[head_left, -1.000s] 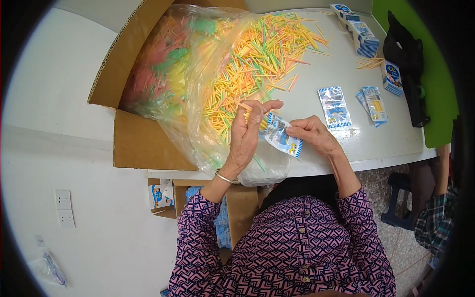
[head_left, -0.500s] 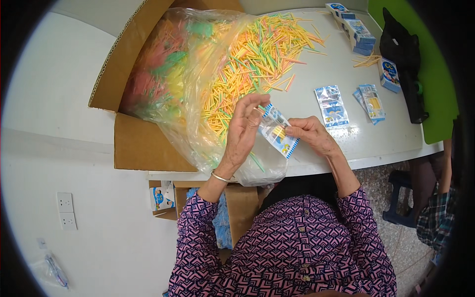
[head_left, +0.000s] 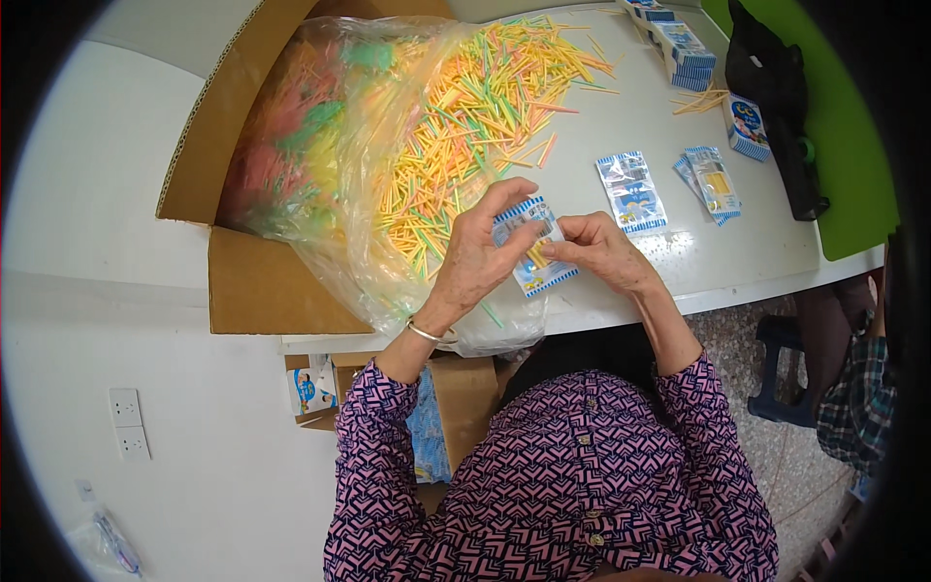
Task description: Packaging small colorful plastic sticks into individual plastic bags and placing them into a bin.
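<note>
A small blue-and-white packet with a see-through window, yellow sticks showing inside, is held over the table's front edge. My left hand grips its left side, the thumb across the front. My right hand pinches its right side between thumb and fingers. Just beyond lies a heap of thin yellow, green and pink sticks, spilling from a clear plastic bag. Right of my hands, a flat packet rests on the table, and beside it two overlapping packets, the upper one showing yellow sticks.
The bag comes out of a cardboard box at the left. Stacked small boxes, a few loose sticks, another small box and a black object stand near a green panel. Another person's plaid sleeve and a stool are at right.
My left thumb has come down over the packet's front, and the packet is turned more upright. The green stick seen by my left fingers no longer shows. The whole view has shifted slightly.
</note>
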`<state>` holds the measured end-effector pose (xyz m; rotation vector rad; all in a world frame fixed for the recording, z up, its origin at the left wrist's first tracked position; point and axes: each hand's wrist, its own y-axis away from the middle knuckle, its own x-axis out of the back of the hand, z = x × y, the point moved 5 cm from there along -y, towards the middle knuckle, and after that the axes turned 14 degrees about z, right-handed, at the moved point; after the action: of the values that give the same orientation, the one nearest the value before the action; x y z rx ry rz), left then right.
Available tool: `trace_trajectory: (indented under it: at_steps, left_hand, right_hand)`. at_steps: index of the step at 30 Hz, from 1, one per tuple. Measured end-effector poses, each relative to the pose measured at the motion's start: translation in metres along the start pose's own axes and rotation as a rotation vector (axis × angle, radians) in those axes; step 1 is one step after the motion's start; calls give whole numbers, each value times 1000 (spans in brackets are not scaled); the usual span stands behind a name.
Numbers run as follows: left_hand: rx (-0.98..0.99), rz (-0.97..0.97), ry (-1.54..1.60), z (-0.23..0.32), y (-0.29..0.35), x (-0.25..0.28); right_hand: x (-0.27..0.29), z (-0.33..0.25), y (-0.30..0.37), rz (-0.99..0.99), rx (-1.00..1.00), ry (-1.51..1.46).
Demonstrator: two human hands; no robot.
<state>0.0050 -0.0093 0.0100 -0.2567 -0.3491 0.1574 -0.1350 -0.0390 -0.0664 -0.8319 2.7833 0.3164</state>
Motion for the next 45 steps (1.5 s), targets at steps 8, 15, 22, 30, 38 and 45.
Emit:
trace_trajectory:
  at_steps: [8, 15, 22, 30, 38, 45]
  left_hand:
    - [-67, -93, -77, 8, -5, -8]
    - [23, -185, -115, -4, -5, -7]
    - [64, -313, -89, -4, -14, -13]
    - [184, -189, 204, -6, -25, -17]
    - [190, -80, 76, -34, -13, -9]
    - [223, -99, -16, -45, -6, 1]
  right_hand:
    - [-2, -6, 10, 32, -4, -62]
    - [3, -2, 11, 33, -30, -53]
    - [3, -2, 8, -5, -25, 46]
    - [80, -31, 31, 337, 186, 306]
    - [221, -57, 59, 937, 232, 1087]
    - [110, -46, 32, 972, 669, 1495]
